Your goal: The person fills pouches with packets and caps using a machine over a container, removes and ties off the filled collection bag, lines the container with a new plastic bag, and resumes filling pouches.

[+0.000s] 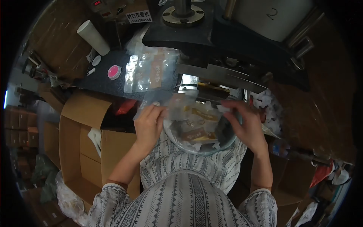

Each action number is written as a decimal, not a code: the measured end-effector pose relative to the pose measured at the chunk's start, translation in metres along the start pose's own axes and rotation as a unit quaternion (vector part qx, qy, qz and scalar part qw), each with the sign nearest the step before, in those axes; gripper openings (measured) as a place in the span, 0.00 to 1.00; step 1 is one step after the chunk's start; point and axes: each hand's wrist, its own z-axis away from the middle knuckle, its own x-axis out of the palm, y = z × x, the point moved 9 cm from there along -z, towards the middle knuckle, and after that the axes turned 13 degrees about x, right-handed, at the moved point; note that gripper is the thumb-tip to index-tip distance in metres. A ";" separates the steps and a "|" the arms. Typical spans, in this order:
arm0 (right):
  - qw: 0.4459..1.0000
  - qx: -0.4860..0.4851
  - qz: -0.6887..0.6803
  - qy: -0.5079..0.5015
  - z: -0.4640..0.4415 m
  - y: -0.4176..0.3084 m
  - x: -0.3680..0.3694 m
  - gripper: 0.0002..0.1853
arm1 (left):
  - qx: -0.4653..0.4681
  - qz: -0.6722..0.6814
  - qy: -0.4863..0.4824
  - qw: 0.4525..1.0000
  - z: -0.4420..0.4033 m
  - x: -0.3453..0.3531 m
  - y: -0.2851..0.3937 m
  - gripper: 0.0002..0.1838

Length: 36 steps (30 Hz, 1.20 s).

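My left hand [148, 123] is closed on a clear plastic pouch [180, 105], which is partly blurred and lies over the rim side of a round container. My right hand [247, 125] pinches a small whitish plastic piece [223, 108] between thumb and finger; its full shape is hard to make out. Between my hands, a round clear-walled container [177, 145] rests at my lap. Inside it lie several printed pouches [200, 123] with brown and gold labels. More clear pouches with brown labels [151, 72] are spread on the dark surface ahead of my left hand.
A dark press machine [181, 36] with a metal bar [227, 75] stands straight ahead. A pink-topped round tub [114, 72] and a white cup [92, 37] are at the left. An open cardboard box [81, 151] is beside me; white scraps [268, 109] lie at the right.
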 end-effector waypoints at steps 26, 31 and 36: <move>0.939 0.096 0.291 0.154 -0.023 0.105 -0.057 0.11 | -0.047 -0.174 -0.095 0.979 -0.017 0.067 -0.084 0.39; 0.970 0.159 0.168 0.076 -0.012 0.109 -0.060 0.13 | -0.078 -0.096 -0.131 0.984 0.009 0.040 -0.077 0.18; 0.999 0.027 -0.020 -0.001 0.001 0.043 -0.032 0.16 | -0.059 -0.064 -0.022 0.996 0.013 0.006 -0.045 0.05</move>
